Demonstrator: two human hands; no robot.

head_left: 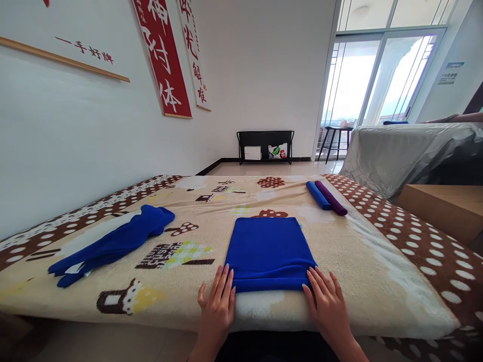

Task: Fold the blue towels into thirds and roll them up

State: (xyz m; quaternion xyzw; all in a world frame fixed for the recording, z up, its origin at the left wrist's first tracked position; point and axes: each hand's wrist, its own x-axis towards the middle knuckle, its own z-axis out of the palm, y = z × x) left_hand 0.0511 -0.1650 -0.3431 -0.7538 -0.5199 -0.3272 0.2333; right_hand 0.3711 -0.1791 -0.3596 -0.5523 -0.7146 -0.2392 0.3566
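A blue cloth (266, 246), folded into a flat rectangle, lies on the cream blanket in front of me. Its near edge is turned over into a narrow fold, with wrinkles just behind it toward the right. My left hand (218, 301) is at the near left corner, fingertips on the cloth's side and thumb at the fold. At the opposite corner, my right hand (327, 300) has its fingers on the end of the fold and its thumb by the near edge. Both hands grip the fold's ends from above; what is under the fingers is hidden.
A crumpled blue garment (116, 244) with a white tag lies at left. A blue roll (318, 195) and a purple roll (330, 197) lie side by side at far right. A cardboard box (445, 208) and a plastic-covered table (411, 146) stand beyond the blanket (362, 281).
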